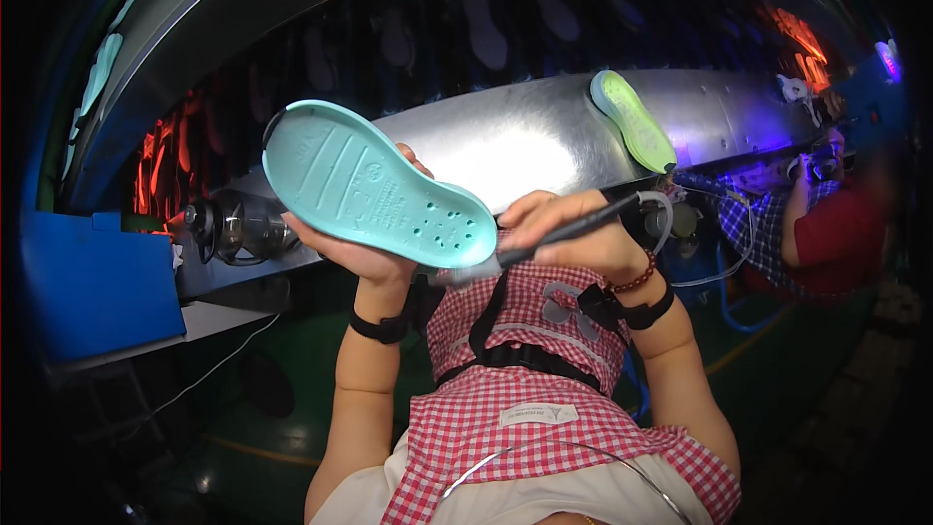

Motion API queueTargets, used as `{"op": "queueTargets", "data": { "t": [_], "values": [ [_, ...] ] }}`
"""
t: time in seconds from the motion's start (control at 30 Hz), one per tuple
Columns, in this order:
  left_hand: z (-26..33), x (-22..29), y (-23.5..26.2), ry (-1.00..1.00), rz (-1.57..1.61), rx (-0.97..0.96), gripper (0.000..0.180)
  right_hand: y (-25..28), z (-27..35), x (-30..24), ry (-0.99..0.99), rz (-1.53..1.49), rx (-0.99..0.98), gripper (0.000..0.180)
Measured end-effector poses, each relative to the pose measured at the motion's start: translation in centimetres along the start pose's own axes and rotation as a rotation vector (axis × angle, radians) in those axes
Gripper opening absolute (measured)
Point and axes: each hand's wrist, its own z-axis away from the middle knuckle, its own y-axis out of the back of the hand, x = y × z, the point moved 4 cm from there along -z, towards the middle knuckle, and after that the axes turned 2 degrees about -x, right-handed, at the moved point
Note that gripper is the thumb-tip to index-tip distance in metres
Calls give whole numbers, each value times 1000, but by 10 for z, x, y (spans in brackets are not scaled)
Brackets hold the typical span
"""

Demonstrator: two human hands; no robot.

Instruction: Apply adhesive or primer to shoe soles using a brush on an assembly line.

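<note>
A teal shoe sole [374, 185] is tilted up in front of me, its face with grooves and small holes toward me. My left hand [362, 258] is closed round it, palm under the near edge and fingertips showing past the far edge. My right hand [593, 248] grips a black-handled brush [573, 228]. The brush's pale tip is blurred by motion and lies at the sole's near right end; I cannot tell whether it touches. From the back of the handle, a thin clear hose [669, 224] curves away to the right.
A yellow-green sole [635, 122] lies on the metal bench [505, 160]. Behind it runs a dark rack of soles [486, 29], with orange-glowing heaters [160, 170]. A glass pot [238, 228] stands at left, near a blue cabinet [102, 282]. A co-worker [846, 233] sits at right.
</note>
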Motion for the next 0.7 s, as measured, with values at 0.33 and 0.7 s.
{"op": "queueTargets", "data": {
  "t": [0.33,0.7],
  "values": [
    [27,-36,11,393,125,-37,60,-12,3,6,-175,62,167,18],
    [17,-17,11,843,14,-40,48,-13,-4,-38,42,241,-199,22]
  ]
}}
